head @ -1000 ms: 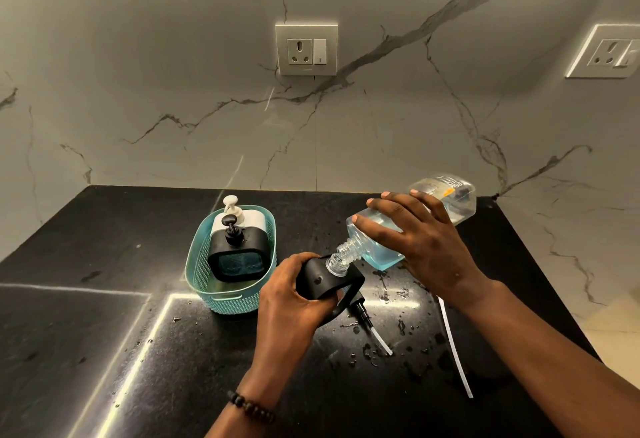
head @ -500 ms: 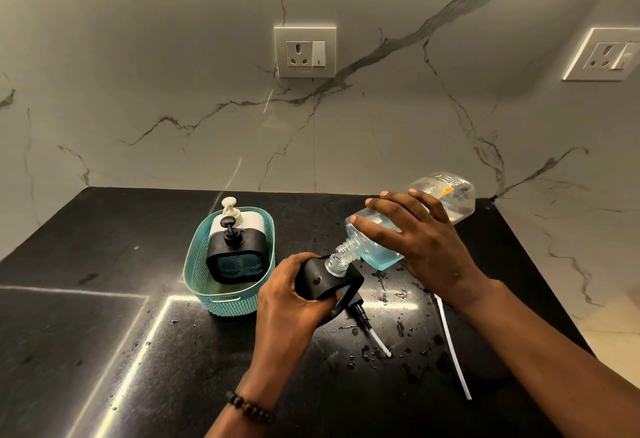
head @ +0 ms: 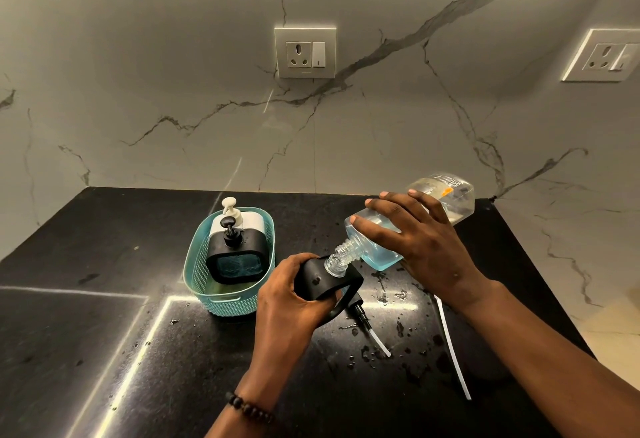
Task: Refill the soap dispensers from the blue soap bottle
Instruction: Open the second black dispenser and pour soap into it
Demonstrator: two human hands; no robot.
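Observation:
My right hand (head: 422, 247) grips a clear soap bottle (head: 446, 200) holding blue liquid. The bottle is tipped down to the left, and its threaded neck (head: 341, 257) sits in the top opening of a black soap dispenser (head: 322, 281). My left hand (head: 291, 295) holds that dispenser, tilted, just above the black countertop (head: 104, 333). A second black dispenser (head: 235, 257) with its pump on stands in a teal basket (head: 221, 302), in front of a white dispenser (head: 242, 221).
A black pump head with a white tube (head: 369, 328) lies on the counter under the held dispenser. Another long white tube (head: 453, 351) lies to the right. Drops of liquid speckle the counter there. Marble walls with two sockets (head: 304, 53) stand behind.

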